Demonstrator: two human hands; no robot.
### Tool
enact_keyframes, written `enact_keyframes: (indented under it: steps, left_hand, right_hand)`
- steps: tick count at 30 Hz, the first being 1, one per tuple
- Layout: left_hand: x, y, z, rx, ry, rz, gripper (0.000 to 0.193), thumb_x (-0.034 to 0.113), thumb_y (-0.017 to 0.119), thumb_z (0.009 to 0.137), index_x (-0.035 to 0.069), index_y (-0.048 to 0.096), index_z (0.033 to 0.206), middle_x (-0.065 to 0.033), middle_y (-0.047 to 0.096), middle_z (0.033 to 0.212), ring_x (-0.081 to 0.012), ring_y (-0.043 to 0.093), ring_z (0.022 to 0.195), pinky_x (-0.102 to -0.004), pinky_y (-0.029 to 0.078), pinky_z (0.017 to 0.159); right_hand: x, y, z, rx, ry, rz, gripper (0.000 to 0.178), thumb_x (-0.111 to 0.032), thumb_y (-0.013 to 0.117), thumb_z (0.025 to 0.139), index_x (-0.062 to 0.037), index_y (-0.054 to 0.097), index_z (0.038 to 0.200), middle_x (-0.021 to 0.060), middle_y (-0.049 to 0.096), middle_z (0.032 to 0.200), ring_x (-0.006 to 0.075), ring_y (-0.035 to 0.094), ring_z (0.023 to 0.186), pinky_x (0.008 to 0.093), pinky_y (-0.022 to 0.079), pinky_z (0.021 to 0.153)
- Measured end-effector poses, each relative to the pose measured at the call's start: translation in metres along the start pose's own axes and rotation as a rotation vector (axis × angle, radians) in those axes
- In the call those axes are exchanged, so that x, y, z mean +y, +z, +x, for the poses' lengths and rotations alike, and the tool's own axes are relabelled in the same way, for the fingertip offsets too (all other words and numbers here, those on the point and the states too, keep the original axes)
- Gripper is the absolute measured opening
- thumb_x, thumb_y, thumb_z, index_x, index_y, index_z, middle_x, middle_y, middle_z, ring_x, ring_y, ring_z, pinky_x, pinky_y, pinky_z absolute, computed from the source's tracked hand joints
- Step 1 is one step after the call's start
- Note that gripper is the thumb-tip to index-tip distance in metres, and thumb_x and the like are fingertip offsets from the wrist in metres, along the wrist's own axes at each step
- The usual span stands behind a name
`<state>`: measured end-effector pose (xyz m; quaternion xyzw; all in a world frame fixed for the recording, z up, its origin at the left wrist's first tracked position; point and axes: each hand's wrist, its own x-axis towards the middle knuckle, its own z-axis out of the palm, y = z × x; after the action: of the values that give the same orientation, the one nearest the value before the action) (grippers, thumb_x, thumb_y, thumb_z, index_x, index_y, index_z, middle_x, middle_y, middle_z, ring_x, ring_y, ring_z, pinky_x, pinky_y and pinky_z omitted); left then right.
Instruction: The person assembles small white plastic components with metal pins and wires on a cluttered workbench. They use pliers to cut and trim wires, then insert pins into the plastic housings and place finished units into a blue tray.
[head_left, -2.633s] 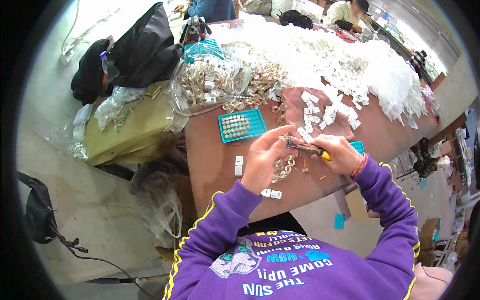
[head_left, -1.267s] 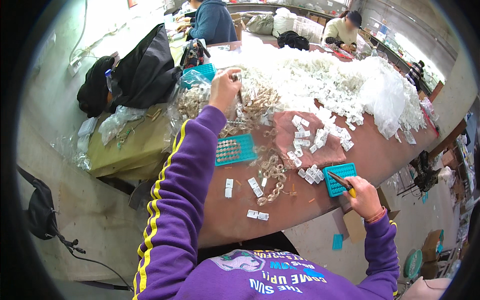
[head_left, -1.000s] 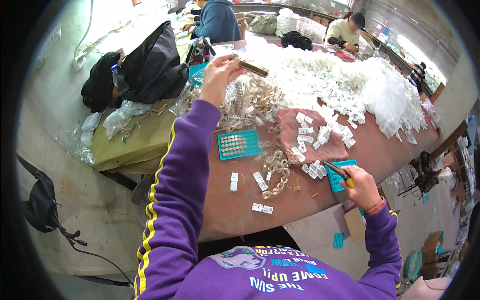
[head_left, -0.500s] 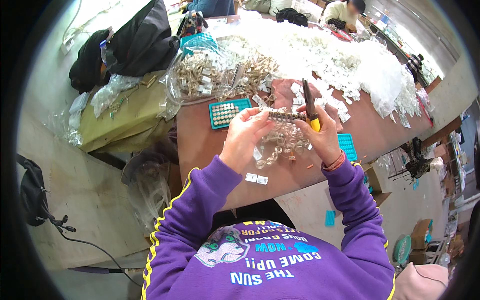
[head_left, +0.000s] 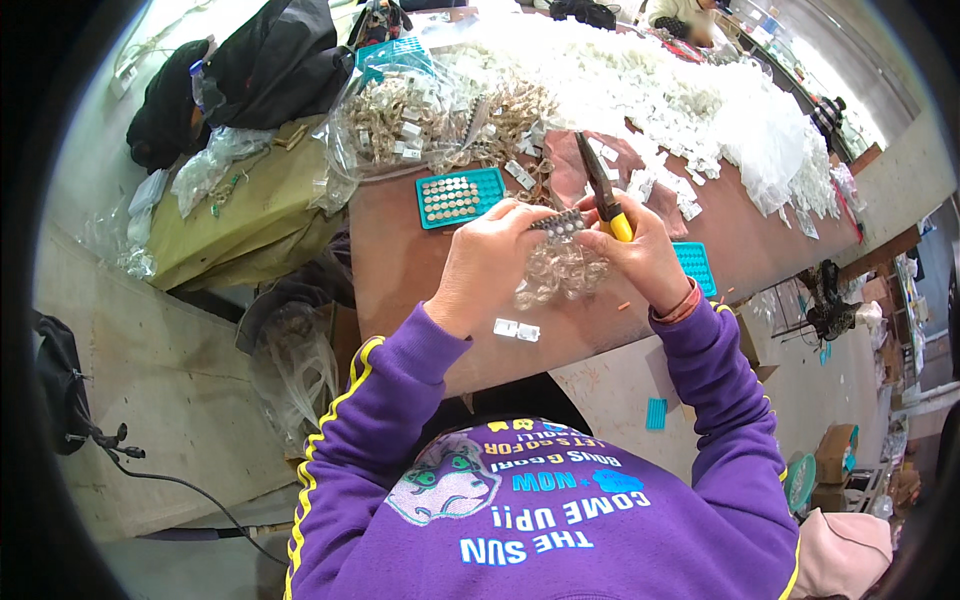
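Note:
My left hand (head_left: 485, 255) pinches the left end of a short dark strip (head_left: 560, 222) bearing rows of small round light-coloured parts. At the strip's other end are the fingers of my right hand (head_left: 645, 255). That hand also has pliers (head_left: 594, 165) with dark jaws and yellow grips tucked in it, jaws pointing away from me. Below the strip, tangled coils of thin clear or coppery wire (head_left: 562, 272) hang or lie on the table; which one is hard to tell. Two small white cases (head_left: 517, 330) lie nearer to me.
A teal tray (head_left: 488, 188) of round silvery pieces lies left of my hands, another teal tray (head_left: 693, 268) to the right. Beyond are a clear bag (head_left: 375, 125) of coiled wires, a reddish cloth (head_left: 570, 160) and a white heap (head_left: 660, 95). Another person (head_left: 685, 20) sits far right.
The strip has tilted, its right end now higher, and my hands have drawn closer together. The pliers lean further left. The whole view has shifted slightly.

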<state>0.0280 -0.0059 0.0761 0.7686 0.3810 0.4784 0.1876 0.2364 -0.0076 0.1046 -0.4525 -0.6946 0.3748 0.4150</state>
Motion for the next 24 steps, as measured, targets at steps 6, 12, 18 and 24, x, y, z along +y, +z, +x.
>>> enact_keyframes:
  steps: [6, 12, 18, 24]
  left_hand:
    - [-0.009, 0.014, -0.008, 0.145, -0.060, -0.117, 0.021, 0.003, 0.062, 0.087, 0.004, 0.064, 0.108, -0.0141, 0.066, 0.096, -0.0317, 0.065, 0.088, -0.0353, 0.052, 0.076]
    - [-0.021, 0.027, -0.015, 0.137, -0.040, -0.076, 0.022, 0.003, 0.060, 0.086, 0.005, 0.062, 0.108, -0.0139, 0.066, 0.102, -0.0340, 0.063, 0.096, -0.0399, 0.052, 0.081]
    - [-0.032, 0.035, -0.015, 0.084, -0.072, -0.244, 0.021, 0.004, 0.057, 0.089, 0.003, 0.060, 0.109, -0.0136, 0.065, 0.101, -0.0306, 0.062, 0.094, -0.0363, 0.050, 0.082]
    - [-0.036, 0.037, -0.022, -0.030, -0.261, -0.596, 0.019, 0.008, 0.054, 0.095, 0.002, 0.058, 0.113, -0.0058, 0.061, 0.092, -0.0115, 0.055, 0.084, -0.0273, 0.047, 0.077]
  right_hand:
    - [0.022, 0.010, -0.017, -0.034, 0.070, 0.032, 0.024, -0.003, 0.066, 0.084, -0.0020, 0.064, 0.107, 0.0000, 0.061, 0.089, 0.0075, 0.056, 0.079, 0.0238, 0.048, 0.073]
    - [0.010, -0.025, -0.024, -0.011, 0.023, -0.295, 0.029, -0.014, 0.073, 0.083, -0.0007, 0.063, 0.107, 0.0041, 0.063, 0.083, 0.0102, 0.057, 0.073, 0.0265, 0.049, 0.069]
    - [-0.003, -0.042, -0.011, -0.041, -0.039, -0.411, 0.028, -0.013, 0.072, 0.084, -0.0006, 0.064, 0.108, 0.0066, 0.066, 0.086, 0.0123, 0.061, 0.076, 0.0276, 0.050, 0.072]
    - [0.014, -0.003, -0.001, -0.123, 0.164, 0.175, 0.035, -0.010, 0.071, 0.086, -0.0009, 0.058, 0.118, 0.0008, 0.061, 0.100, 0.0064, 0.057, 0.089, 0.0222, 0.047, 0.080]
